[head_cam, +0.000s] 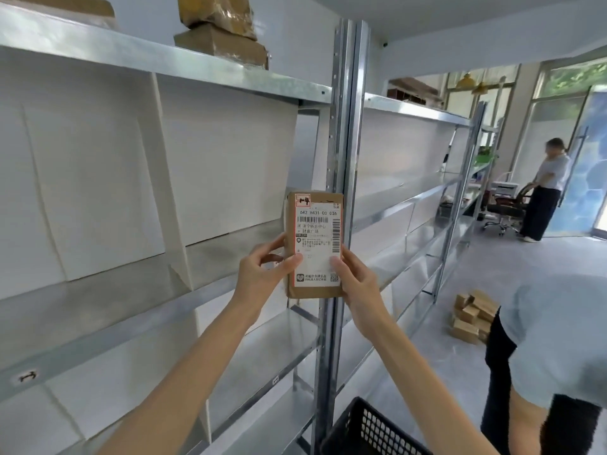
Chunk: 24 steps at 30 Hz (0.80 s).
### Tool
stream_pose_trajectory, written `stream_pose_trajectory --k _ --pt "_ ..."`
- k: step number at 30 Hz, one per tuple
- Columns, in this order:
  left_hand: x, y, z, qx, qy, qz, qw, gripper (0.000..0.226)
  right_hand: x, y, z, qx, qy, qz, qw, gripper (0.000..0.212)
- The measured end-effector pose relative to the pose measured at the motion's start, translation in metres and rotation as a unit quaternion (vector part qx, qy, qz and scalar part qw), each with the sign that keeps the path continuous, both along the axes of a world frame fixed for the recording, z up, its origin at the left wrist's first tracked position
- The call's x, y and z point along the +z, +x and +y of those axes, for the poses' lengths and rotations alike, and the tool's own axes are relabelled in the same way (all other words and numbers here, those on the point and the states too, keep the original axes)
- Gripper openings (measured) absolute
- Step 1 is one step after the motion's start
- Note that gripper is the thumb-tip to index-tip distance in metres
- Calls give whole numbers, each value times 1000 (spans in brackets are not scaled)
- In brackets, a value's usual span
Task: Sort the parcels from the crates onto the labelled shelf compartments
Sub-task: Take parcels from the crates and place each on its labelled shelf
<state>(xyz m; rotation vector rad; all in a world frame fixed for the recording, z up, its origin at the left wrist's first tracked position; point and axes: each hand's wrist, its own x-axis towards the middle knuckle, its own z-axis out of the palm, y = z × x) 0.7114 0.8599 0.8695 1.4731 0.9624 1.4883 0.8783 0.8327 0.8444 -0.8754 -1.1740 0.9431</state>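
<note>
- Head view: left hand (262,272) and right hand (359,290) each pinch a small brown cardboard parcel (314,244) with white label, held upright before the galvanised metal shelving (164,60)'s post.
- White divider panels (170,178) split the shelves; taped brown parcels (220,34) on top.
- Black mesh plastic crate (371,428) below; cardboard boxes (473,318) piled on grey floor (476,257).

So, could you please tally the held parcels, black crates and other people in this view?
Held parcel: 1
Black crate: 1
Other people: 2
Total: 4
</note>
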Motion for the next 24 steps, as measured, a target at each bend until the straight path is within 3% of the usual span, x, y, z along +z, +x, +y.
stream_pose_trajectory --k 6,11,16,24 --pt "8 14 30 54 0 -10 998 44 15 15 50 55 5 -17 998 25" --pt "9 -5 59 105 12 6 994 35 18 -1 95 105 1 -12 994 29" --pt "5 -28 90 162 38 40 985 41 19 -26 141 146 6 -35 989 36" --pt "-6 -52 123 242 52 65 967 42 18 -65 190 246 19 -63 967 31"
